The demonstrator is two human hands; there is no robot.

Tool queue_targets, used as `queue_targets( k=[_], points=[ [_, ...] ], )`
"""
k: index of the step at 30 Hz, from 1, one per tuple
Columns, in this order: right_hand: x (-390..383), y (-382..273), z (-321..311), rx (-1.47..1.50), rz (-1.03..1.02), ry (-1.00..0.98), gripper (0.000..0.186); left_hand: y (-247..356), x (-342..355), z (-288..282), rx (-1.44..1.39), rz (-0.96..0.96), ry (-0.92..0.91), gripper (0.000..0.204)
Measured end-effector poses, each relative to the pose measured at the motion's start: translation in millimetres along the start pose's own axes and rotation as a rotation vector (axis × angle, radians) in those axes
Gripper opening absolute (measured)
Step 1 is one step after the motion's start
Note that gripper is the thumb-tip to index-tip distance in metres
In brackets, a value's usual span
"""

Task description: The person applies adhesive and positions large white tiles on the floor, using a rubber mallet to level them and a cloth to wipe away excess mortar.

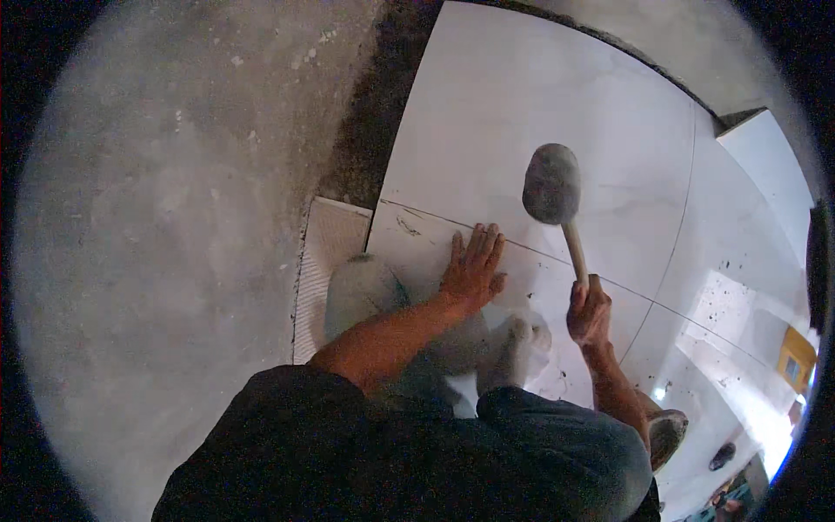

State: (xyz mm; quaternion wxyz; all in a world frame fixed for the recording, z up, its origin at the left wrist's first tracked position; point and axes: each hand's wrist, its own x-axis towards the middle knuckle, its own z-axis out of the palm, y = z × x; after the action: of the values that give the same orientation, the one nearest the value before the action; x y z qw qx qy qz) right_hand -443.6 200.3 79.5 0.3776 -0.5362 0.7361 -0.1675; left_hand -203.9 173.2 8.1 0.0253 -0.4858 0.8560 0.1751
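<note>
My left hand (pixel 472 268) lies palm down on the large white tiles (pixel 470 96), its fingers slightly apart at a joint line. My right hand (pixel 589 309) grips the wooden handle of a rubber mallet (pixel 551 183), whose dark, dusty head is over the tile just beyond and right of my left hand. My dusty knee (pixel 365 291) is on the left side, beside a strip with ridged lines (pixel 329 222) along the tile edge. Small dark smears and specks mark the tile surface.
Bare grey concrete (pixel 165 235) stretches along the left, with a dark band beside the tiles. A raised white piece (pixel 761 165) stands at the upper right. At the lower right are a yellow object (pixel 793 357), a small dark object (pixel 722 455) and glare on the tiles.
</note>
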Motion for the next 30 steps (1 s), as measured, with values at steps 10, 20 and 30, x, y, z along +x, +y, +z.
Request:
queue_targets(
  k=[10, 20, 30],
  points=[
    [6.0, -56.6, -3.3, 0.095, -0.167, -0.013, 0.028, -12.0, -3.4, -23.6, 0.023, -0.056, -0.077, 0.069],
    [23.9, -3.4, 10.4, -0.163, -0.072, -0.187, 0.033, -22.9, 0.0, -18.0, -0.057, -0.040, -0.037, 0.063],
    [27.9, -12.1, 4.0, -0.204, -0.006, -0.231, 0.032, -23.6, 5.4, -16.8, 0.044, -0.041, -0.023, 0.063]
  ],
)
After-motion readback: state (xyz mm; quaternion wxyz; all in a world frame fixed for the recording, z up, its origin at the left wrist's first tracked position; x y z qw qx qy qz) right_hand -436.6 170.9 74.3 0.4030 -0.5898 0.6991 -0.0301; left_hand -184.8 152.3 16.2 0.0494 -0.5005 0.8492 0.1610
